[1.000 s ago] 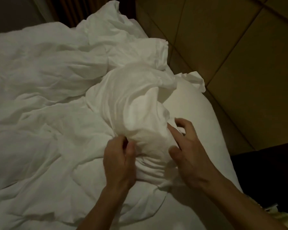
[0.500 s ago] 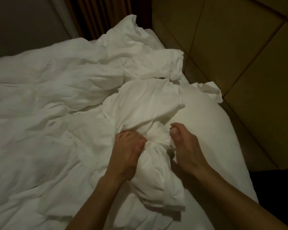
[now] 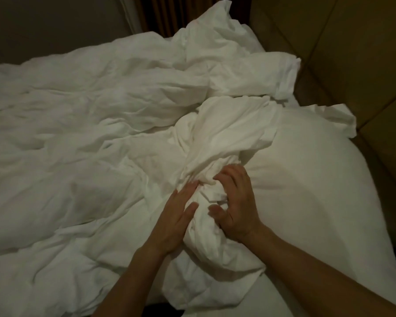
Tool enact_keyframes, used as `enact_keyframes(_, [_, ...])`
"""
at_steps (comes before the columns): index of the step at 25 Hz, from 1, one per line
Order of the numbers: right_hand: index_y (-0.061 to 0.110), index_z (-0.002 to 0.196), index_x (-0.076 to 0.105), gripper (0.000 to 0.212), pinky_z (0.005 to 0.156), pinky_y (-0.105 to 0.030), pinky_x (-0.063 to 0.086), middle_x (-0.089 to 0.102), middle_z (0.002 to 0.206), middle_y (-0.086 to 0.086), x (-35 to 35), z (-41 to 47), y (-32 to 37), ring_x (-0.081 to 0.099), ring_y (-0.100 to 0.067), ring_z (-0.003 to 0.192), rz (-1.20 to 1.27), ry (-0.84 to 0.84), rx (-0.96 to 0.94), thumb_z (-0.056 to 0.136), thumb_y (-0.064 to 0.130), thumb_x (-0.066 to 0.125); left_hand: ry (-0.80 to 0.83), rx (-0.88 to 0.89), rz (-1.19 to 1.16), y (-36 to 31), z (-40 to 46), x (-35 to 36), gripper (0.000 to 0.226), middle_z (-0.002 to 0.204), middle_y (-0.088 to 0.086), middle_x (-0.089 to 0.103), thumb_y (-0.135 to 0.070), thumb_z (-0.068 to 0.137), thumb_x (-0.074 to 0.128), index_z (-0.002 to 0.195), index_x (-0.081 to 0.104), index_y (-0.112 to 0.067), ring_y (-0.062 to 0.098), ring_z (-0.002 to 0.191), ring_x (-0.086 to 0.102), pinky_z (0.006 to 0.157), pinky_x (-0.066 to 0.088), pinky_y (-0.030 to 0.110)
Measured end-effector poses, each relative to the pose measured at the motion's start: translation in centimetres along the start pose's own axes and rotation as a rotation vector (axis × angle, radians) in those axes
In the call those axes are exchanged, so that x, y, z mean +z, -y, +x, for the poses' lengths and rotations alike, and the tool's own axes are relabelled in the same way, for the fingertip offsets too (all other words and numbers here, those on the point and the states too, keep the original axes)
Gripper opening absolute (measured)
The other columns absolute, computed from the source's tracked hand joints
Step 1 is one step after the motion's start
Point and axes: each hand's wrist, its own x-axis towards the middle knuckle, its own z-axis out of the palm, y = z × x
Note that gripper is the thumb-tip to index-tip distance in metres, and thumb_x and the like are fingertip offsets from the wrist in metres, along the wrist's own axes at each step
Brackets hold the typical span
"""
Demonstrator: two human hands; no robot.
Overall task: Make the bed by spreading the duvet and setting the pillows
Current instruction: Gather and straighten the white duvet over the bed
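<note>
Left hand point(image 3: 177, 216): fingers straight and together, laid flat against the near left side of a bunched wad of white cloth point(image 3: 215, 177). Grip not closed; the palm presses the fabric.

Right hand point(image 3: 236, 202): fingers curled into the same wad from the right, thumb hooked under. Grip clenched on the cloth.

The wad lies near the head edge of the bed, where the duvet point(image 3: 89, 156) meets the pillow point(image 3: 306, 191). Whether the wad is duvet cover or pillowcase cannot be told.

Duvet: white, heavily creased, unspread, covering the bed from the left edge across to the middle. A crumpled heap point(image 3: 226, 65) of it rises at the far head corner.

Pillow: white, smooth, lying flat along the head edge, just beside the padded headboard point(image 3: 364, 65). Its far corner is wrinkled.

Curtain point(image 3: 160, 14): dark folds beyond the far corner. Lighting dim.
</note>
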Motion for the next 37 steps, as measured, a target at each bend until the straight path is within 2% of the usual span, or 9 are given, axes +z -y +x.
enact_keyframes(5, [0.006,0.063,0.051,0.075,0.057,-0.034,0.035,0.048,0.061,-0.008,0.0,0.5,-0.3,0.043,-0.022,0.056,-0.018,-0.054,-0.086,0.098,0.067,0.026,0.094,-0.051,-0.08,-1.4,-1.4,-1.1,0.058,0.157,-0.023,0.018,-0.069,0.09,0.024,0.144,0.01,-0.052,-0.005,0.144,0.016,0.122,0.011,0.042])
enact_keyframes(12, [0.004,0.05,0.052,0.082,0.055,-0.033,0.033,0.045,0.051,-0.008,-15.8,9.1,3.9,0.041,-0.018,0.047,-0.139,-0.14,-0.468,0.098,0.066,0.028,-0.016,0.267,-0.139,-11.9,0.0,3.5,0.092,0.163,-0.016,-0.006,-0.08,0.085,0.029,0.156,-0.005,-0.031,0.006,0.15,-0.002,0.122,0.006,0.045])
enact_keyframes(16, [0.008,0.057,0.054,0.077,0.063,-0.035,0.029,0.042,0.058,-0.002,-25.7,7.8,1.9,0.038,-0.018,0.057,-0.382,-0.016,-0.289,0.097,0.067,0.024,-0.011,0.309,-0.02,-17.6,4.1,9.0,0.084,0.161,-0.016,-0.018,-0.079,0.086,0.019,0.151,-0.017,-0.041,0.008,0.149,-0.014,0.119,0.0,0.056])
enact_keyframes(21, [0.026,0.064,0.058,0.068,0.076,-0.035,0.027,0.047,0.07,0.012,-26.7,-0.1,-6.0,0.034,-0.008,0.074,-0.532,0.288,0.025,0.093,0.076,0.023,0.079,0.258,0.454,-14.9,6.9,16.0,0.084,0.159,-0.008,-0.027,-0.081,0.082,-0.009,0.151,-0.022,-0.033,0.011,0.145,-0.026,0.116,-0.005,0.058])
enact_keyframes(27, [0.023,0.066,0.047,0.064,0.074,-0.029,0.023,0.044,0.067,0.011,-23.1,-6.0,-6.3,0.034,-0.004,0.07,-0.339,0.195,0.136,0.094,0.075,0.022,0.081,0.306,0.456,-13.3,6.9,15.5,0.08,0.16,-0.013,-0.013,-0.076,0.087,-0.01,0.152,-0.005,-0.029,0.008,0.148,-0.015,0.117,-0.006,0.056])
enact_keyframes(29, [0.015,0.074,0.062,0.073,0.082,-0.032,0.03,0.057,0.08,0.002,-23.6,-5.4,-6.0,0.048,-0.012,0.083,-0.308,0.05,0.086,0.096,0.071,0.021,0.054,0.291,0.404,-14.5,6.4,14.4,0.081,0.161,-0.013,-0.016,-0.076,0.087,-0.011,0.153,-0.006,-0.029,0.007,0.148,-0.017,0.118,-0.007,0.054])
enact_keyframes(32, [0.011,0.115,0.064,0.078,0.097,-0.034,0.037,0.058,0.12,-0.005,-25.3,-2.5,-7.7,0.047,-0.012,0.117,-0.279,-0.198,0.225,0.096,0.071,0.019,0.033,0.35,0.251,-18.6,5.5,14.5,0.074,0.163,-0.011,-0.014,-0.072,0.091,-0.005,0.153,-0.008,-0.031,0.009,0.149,-0.012,0.121,-0.005,0.05])
enact_keyframes(35, [0.024,0.14,0.043,0.079,0.101,-0.012,0.036,0.047,0.135,0.018,-26.3,0.0,-9.9,0.044,0.008,0.124,-0.06,-0.175,0.366,0.089,0.081,0.024,0.138,0.349,-0.044,-21.0,4.5,17.7,0.059,0.161,-0.023,-0.005,-0.072,0.093,0.003,0.147,-0.011,-0.054,0.004,0.149,-0.001,0.122,0.005,0.05])
enact_keyframes(37, [0.023,0.142,0.044,0.087,0.098,-0.023,0.048,0.054,0.132,0.014,-26.0,0.4,-11.0,0.054,0.002,0.119,0.058,-0.102,0.426,0.084,0.086,0.027,0.053,0.318,-0.078,-21.1,5.1,19.0,0.057,0.16,-0.025,-0.008,-0.071,0.094,0.005,0.146,-0.015,-0.056,0.006,0.15,0.0,0.121,0.007,0.052])
